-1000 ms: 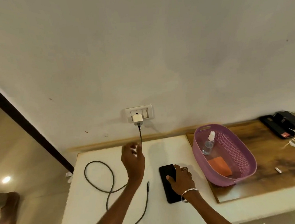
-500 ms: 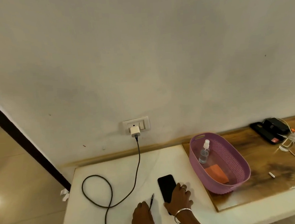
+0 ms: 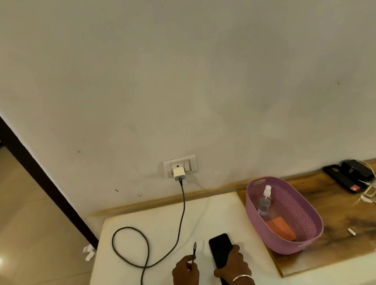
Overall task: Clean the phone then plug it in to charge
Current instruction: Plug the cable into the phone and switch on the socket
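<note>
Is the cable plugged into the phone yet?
Not yet. The left hand holds the cable's connector beside the phone, clear of it; the right hand grips the phone.

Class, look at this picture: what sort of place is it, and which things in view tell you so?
Probably a room in a home, at a small charging spot. A wall socket with a white charger sits above a white table, a polished tile floor lies beside it, and a purple basket holds a spray bottle.

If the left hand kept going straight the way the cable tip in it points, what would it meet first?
Likely bare white table at first: the left hand pinches the cable connector aimed toward the wall, beside the phone. Depth is unclear.
</note>
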A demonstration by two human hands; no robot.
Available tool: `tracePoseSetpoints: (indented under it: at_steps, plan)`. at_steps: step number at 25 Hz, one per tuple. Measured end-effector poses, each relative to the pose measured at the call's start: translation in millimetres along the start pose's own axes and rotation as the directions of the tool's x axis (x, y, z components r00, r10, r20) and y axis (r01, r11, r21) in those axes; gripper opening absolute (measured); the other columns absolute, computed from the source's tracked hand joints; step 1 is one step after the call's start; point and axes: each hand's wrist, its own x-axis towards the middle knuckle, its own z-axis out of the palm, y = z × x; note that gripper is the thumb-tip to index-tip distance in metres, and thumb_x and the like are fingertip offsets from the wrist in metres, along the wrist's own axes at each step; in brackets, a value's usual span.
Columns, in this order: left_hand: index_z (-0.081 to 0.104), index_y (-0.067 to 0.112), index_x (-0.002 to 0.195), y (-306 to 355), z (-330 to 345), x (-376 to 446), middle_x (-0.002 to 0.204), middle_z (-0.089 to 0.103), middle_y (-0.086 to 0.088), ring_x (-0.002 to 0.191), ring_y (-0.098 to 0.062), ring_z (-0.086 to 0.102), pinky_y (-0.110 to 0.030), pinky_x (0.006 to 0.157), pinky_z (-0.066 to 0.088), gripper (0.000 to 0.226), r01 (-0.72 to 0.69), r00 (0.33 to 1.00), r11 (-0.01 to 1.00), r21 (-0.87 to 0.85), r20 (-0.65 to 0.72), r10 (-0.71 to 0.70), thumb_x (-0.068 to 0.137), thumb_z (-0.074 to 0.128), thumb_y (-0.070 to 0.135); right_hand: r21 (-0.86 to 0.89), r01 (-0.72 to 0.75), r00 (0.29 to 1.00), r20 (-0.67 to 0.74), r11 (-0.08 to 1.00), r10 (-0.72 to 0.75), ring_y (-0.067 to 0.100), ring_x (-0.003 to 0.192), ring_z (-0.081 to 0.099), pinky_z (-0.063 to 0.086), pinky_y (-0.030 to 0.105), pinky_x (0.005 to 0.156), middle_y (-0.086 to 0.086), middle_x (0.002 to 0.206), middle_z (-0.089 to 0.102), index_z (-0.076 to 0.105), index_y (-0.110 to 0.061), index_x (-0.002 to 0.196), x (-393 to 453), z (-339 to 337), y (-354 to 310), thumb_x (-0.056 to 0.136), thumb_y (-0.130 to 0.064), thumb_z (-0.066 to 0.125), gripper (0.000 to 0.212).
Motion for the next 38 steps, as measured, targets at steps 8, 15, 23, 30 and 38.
tracePoseSetpoints:
  at_steps: [8, 15, 23, 30, 38]
  plan:
    - [0.074, 0.030, 0.079, 23, -18, -28, 0.073, 0.071, 0.003, 0.073, -0.013, 0.066, -0.026, 0.069, 0.048, 0.022, -0.017, 1.000, 0.991, -0.135, -0.021, 0.014, 0.095, 0.059, 0.030, 0.430, 0.040, 0.999, 0.007, 0.902, -0.048, 0.028, 0.096, 0.059, 0.055, 0.041, 0.087, 0.011, 0.107, 0.058, 0.040, -0.004, 0.121, -25, -30, 4, 0.055, -0.024, 0.088, 0.084]
    - [0.076, 0.019, 0.082, 29, -33, -65, 0.065, 0.069, 0.001, 0.043, -0.010, 0.048, -0.024, 0.045, 0.041, 0.025, -0.068, 0.997, 0.975, -0.209, 0.013, 0.073, 0.098, 0.056, 0.014, 0.543, 0.102, 0.987, 0.047, 0.834, -0.151, 0.026, 0.087, 0.067, 0.060, 0.033, 0.063, 0.012, 0.098, 0.067, 0.056, -0.008, 0.111, -68, -64, -6, 0.054, -0.028, 0.091, 0.069]
    - [0.073, 0.008, 0.097, 43, -64, -99, 0.080, 0.070, -0.005, 0.038, -0.010, 0.054, -0.020, 0.038, 0.041, 0.021, -0.120, 0.991, 0.972, -0.203, 0.028, 0.128, 0.100, 0.052, 0.013, 0.774, 0.089, 0.961, 0.100, 0.627, -0.259, 0.038, 0.104, 0.063, 0.056, 0.049, 0.090, 0.021, 0.113, 0.065, 0.052, -0.006, 0.119, -122, -85, -12, 0.063, -0.009, 0.088, 0.066]
    - [0.073, 0.010, 0.095, 68, -77, -133, 0.082, 0.073, -0.006, 0.047, -0.011, 0.060, -0.021, 0.047, 0.047, 0.021, -0.149, 0.986, 0.942, -0.300, 0.026, 0.164, 0.097, 0.053, 0.010, 0.912, 0.112, 0.930, 0.045, 0.395, -0.366, 0.042, 0.103, 0.066, 0.055, 0.051, 0.090, 0.027, 0.114, 0.066, 0.050, 0.003, 0.125, -155, -100, -30, 0.072, 0.000, 0.079, 0.061]
    - [0.078, 0.018, 0.083, 68, -74, -166, 0.057, 0.064, 0.011, 0.054, -0.005, 0.053, -0.022, 0.056, 0.041, 0.028, -0.192, 0.981, 0.929, -0.316, -0.084, 0.174, 0.091, 0.066, 0.042, 0.976, -0.206, 0.883, 0.217, 0.072, -0.416, 0.041, 0.096, 0.065, 0.053, 0.051, 0.089, 0.027, 0.108, 0.068, 0.056, 0.001, 0.120, -173, -117, -42, 0.092, -0.053, 0.050, 0.061]
